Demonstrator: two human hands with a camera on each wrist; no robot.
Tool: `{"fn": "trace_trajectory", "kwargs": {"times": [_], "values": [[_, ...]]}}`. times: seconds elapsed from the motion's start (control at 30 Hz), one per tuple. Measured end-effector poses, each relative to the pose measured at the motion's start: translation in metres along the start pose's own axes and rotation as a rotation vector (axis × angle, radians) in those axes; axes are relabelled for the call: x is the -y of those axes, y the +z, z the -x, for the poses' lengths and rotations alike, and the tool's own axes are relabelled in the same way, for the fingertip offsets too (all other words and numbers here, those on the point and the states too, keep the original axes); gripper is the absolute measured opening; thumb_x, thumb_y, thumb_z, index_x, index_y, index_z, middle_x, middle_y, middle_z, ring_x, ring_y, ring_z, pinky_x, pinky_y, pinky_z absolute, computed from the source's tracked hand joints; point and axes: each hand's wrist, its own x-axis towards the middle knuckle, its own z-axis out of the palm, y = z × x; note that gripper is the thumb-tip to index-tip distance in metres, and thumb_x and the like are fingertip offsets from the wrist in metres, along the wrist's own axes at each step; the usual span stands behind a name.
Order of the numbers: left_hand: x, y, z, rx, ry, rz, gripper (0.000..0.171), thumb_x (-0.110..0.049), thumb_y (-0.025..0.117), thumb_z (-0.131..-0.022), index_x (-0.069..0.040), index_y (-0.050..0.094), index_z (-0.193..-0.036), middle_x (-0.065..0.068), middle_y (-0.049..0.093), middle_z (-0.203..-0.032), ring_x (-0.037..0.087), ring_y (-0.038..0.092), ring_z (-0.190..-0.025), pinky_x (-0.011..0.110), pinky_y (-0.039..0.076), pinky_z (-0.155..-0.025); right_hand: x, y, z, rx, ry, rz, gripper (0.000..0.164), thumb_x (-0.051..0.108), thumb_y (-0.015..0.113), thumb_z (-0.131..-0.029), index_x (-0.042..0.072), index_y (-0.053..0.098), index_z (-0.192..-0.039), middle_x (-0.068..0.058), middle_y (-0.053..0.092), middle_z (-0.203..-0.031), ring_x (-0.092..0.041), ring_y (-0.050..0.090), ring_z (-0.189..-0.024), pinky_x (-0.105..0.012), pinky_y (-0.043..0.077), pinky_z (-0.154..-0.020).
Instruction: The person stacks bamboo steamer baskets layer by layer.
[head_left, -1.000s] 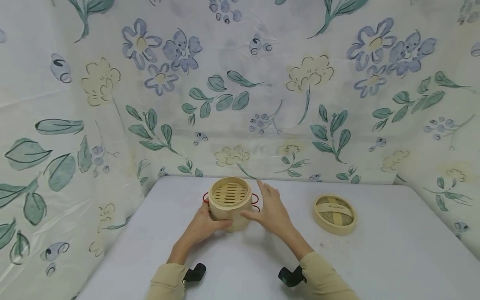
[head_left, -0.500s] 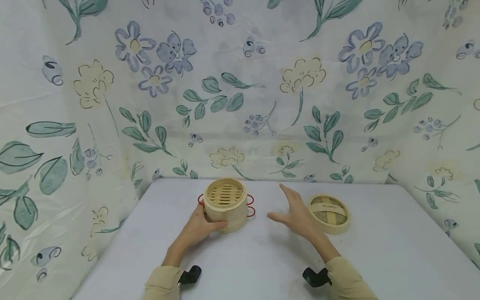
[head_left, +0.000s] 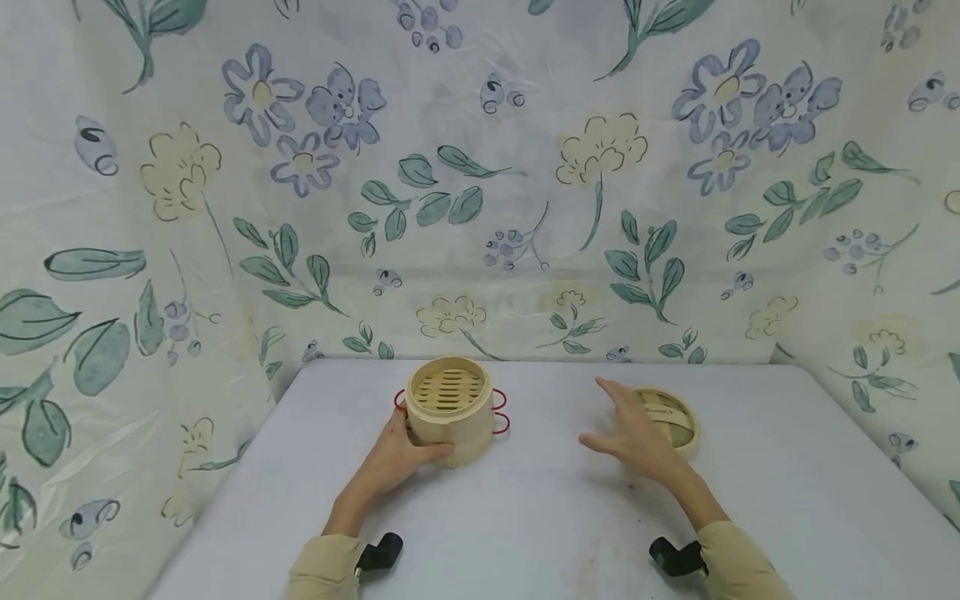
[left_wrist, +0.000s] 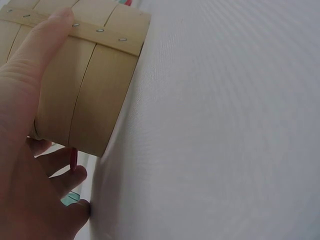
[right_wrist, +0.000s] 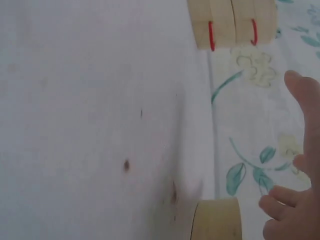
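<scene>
A stack of round bamboo steamer baskets (head_left: 468, 433) stands on the white table, its slatted inner floor facing up and small red loops (head_left: 502, 424) on its sides. My left hand (head_left: 388, 457) holds it from the left, thumb across the front wall. In the left wrist view that thumb lies on the stapled bamboo band of the steamer (left_wrist: 82, 85), and the other fingers are low by a red loop. To the right lies the round bamboo steamer lid (head_left: 681, 423). My right hand (head_left: 637, 435), fingers spread and holding nothing, overlaps the lid's left part in the head view.
A white table (head_left: 525, 517) spreads under both hands, with a few dark specks on its surface near the right hand. Behind it hangs a floral sheet (head_left: 480, 233), which also covers the left and right sides. A black wrist device (head_left: 381, 552) is on each forearm.
My right hand has left the steamer stack and moved right to the lid, fingers still spread. The left hand keeps its hold on the stack. The head view has shifted slightly.
</scene>
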Motion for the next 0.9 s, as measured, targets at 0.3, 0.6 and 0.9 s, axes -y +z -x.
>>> {"fn": "trace_trajectory", "kwargs": {"times": [0.3, 0.6, 0.9], "values": [[-0.001, 0.002, -0.002, 0.003, -0.007, -0.005, 0.116, -0.05, 0.087, -0.071, -0.01, 0.015, -0.153, 0.018, 0.03, -0.157, 0.032, 0.026, -0.147, 0.052, 0.018, -0.12, -0.028, -0.039, 0.015, -0.068, 0.002, 0.065, 0.09, 0.038, 0.077, -0.085, 0.001, 0.029, -0.152, -0.032, 0.021, -0.155, -0.053, 0.015, -0.143, -0.076, 0.018, -0.107], [0.0, 0.003, -0.002, -0.003, -0.018, 0.001, 0.113, -0.049, 0.087, -0.071, -0.009, 0.018, -0.151, 0.018, 0.032, -0.154, 0.032, 0.028, -0.146, 0.052, 0.018, -0.12, -0.047, -0.06, 0.018, -0.049, 0.026, 0.078, 0.098, 0.038, 0.079, -0.08, -0.002, 0.026, -0.152, -0.038, 0.016, -0.153, -0.059, 0.01, -0.141, -0.074, -0.003, -0.11], [0.001, 0.003, -0.002, 0.004, -0.01, 0.003, 0.111, -0.048, 0.086, -0.072, -0.01, 0.018, -0.151, 0.016, 0.032, -0.154, 0.031, 0.028, -0.146, 0.052, 0.018, -0.12, -0.059, -0.047, 0.018, -0.036, 0.014, 0.101, 0.098, 0.035, 0.082, -0.076, -0.003, 0.03, -0.15, -0.04, 0.016, -0.151, -0.059, 0.01, -0.14, -0.076, -0.003, -0.109]]}}
